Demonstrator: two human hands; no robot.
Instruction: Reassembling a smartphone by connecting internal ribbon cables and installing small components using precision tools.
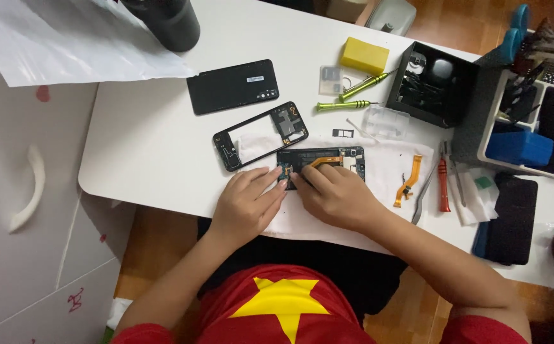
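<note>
While the left hand (246,202) pins the opened phone (320,160) on the cloth (385,167) near the tabletop's front edge, the right hand (335,194) pinches at its left end; steady pressure there seems wise. Frame (261,136), back cover (232,86), screwdrivers (344,104) lie behind.

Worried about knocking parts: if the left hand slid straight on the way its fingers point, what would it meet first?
Probably the opened phone, which the left hand already touches at its near corner; beyond lies the black middle frame.

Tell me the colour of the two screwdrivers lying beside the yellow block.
Both screwdrivers are bright green with silver tips, seen clearly in the head view.
</note>
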